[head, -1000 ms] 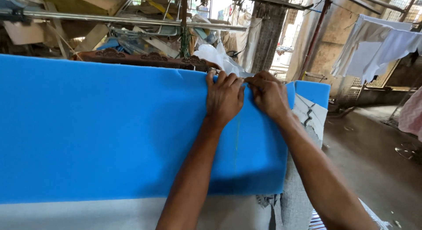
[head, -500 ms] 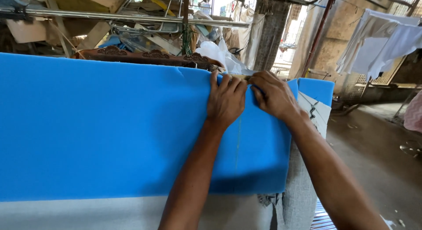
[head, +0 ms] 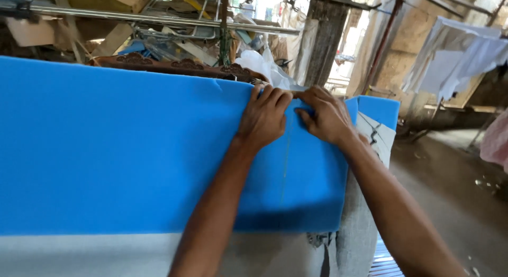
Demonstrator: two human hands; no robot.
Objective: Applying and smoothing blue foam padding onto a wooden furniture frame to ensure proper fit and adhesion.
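Note:
A large blue foam sheet (head: 116, 150) stands upright in front of me, with a thin straight line running down it near its right end. My left hand (head: 264, 115) grips the sheet's top edge, fingers curled over it. Right beside it, my right hand (head: 325, 115) pinches the same top edge, just right of the line. Both hands almost touch each other. Under the sheet lies grey cloth (head: 95, 253) that covers a frame.
A carved brown wooden piece (head: 180, 67) shows behind the foam. Metal bars and stacked wood scraps (head: 121, 23) fill the back left. A wooden post (head: 325, 39) stands behind my hands. White cloths (head: 455, 55) hang at the right over a wet floor (head: 455, 203).
Both hands have stayed together on the foam's top edge and shifted very slightly; the view has tilted a little, nothing else moved.

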